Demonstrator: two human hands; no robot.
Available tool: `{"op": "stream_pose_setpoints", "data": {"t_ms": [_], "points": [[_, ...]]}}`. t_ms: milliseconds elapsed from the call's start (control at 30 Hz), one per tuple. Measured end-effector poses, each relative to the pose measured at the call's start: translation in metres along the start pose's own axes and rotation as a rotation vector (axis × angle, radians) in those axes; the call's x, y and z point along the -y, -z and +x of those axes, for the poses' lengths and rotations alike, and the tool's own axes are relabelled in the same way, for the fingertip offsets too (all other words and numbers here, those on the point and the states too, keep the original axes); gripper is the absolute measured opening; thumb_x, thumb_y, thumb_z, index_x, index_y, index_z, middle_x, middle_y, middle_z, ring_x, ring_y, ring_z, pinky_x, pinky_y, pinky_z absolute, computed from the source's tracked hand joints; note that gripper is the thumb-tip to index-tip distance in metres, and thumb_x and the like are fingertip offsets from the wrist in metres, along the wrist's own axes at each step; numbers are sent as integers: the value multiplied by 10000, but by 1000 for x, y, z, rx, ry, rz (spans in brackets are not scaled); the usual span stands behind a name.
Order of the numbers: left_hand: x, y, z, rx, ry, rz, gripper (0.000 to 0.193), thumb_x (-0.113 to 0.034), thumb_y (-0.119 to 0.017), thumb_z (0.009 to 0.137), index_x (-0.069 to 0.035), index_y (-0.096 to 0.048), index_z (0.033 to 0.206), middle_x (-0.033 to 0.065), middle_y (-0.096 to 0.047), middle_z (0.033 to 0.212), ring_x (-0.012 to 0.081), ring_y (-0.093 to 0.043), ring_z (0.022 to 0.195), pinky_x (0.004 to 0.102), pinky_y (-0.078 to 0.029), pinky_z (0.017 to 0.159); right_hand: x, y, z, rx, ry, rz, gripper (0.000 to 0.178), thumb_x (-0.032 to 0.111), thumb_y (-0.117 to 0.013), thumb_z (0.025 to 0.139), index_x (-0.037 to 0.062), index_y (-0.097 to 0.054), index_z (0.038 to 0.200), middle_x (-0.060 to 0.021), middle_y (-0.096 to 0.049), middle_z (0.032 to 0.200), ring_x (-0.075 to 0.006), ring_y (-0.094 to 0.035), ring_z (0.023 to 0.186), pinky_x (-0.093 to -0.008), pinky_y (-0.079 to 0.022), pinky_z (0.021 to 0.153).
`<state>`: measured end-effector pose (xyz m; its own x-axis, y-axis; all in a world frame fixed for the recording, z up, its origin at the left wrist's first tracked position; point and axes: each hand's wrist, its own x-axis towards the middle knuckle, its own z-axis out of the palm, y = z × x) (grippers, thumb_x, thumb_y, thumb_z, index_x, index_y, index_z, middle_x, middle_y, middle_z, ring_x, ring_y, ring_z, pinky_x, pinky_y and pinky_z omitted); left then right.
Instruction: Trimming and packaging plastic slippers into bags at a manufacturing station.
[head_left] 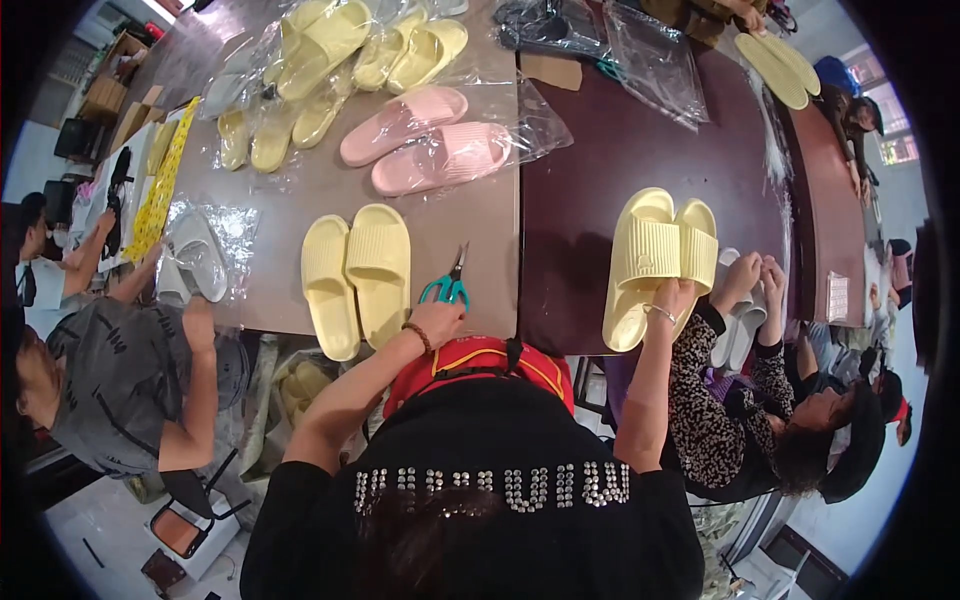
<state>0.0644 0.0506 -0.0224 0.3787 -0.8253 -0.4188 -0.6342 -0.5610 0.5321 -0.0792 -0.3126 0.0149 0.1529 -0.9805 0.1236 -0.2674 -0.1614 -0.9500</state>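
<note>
My left hand point(438, 318) is closed at the table's near edge, gripping the teal handles of a pair of scissors point(457, 272) whose blades point away from me. Just left of it lies a pair of yellow slide slippers point(378, 270), side by side with their soles down. My right hand point(675, 298) grips a second pair of yellow slippers point(648, 250) near the heel ends, over the dark part of the table. Parts of that pair are hidden behind my fingers.
Pink slippers point(440, 140) in a clear bag lie farther back, beside bagged yellow slippers point(325, 50). Clear plastic bags point(655, 65) rest at the far right. A co-worker at left handles white slippers point(195, 255); another at right holds pale grey slippers point(740, 330).
</note>
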Motion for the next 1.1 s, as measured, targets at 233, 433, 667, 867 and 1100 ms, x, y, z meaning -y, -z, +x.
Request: {"op": "stream_pose_setpoints", "data": {"t_ms": [233, 433, 667, 867, 1100], "points": [[-9, 27, -21, -67, -43, -164, 334, -275, -469, 803, -165, -466, 1118, 155, -579, 760, 348, -548, 706, 432, -434, 612, -88, 1, 6, 56, -142, -1008, 260, 200, -544, 631, 40, -614, 823, -149, -568, 900, -299, -524, 844, -454, -373, 759], [9, 28, -34, -292, 91, -285, 296, -198, -500, 786, -119, -507, 1071, 138, -573, 719, 298, -560, 664, 374, -434, 572, -54, -24, 15, 105, -288, -1007, 271, 223, -524, 658, 69, -614, 862, -131, -576, 928, -284, -522, 917, -451, -346, 786], [49, 22, -51, -501, 154, -321, 255, -129, -509, 777, -64, -543, 1022, 104, -514, 626, 194, -514, 558, 295, -412, 530, -62, -20, 76, 168, -307, -943, 254, 232, -513, 686, 73, -617, 855, -119, -590, 930, -258, -533, 933, -420, -372, 771], [68, 26, -77, -707, 424, -287, 245, -112, -500, 761, -64, -546, 997, 129, -547, 719, 253, -536, 635, 338, -423, 601, -98, -23, 83, 19, -87, -521, 494, 234, -652, 639, 27, -499, 1060, -180, -526, 1038, -330, -483, 987, -409, -364, 847], [82, 4, -72, -826, 632, -154, 293, -238, -609, 708, -42, -460, 868, 141, -513, 812, 325, -510, 747, 399, -411, 634, -33, -27, 15, -55, -21, -573, 544, 139, -620, 673, 35, -430, 1171, -191, -420, 1169, -292, -404, 1069, -382, -317, 919]]}}
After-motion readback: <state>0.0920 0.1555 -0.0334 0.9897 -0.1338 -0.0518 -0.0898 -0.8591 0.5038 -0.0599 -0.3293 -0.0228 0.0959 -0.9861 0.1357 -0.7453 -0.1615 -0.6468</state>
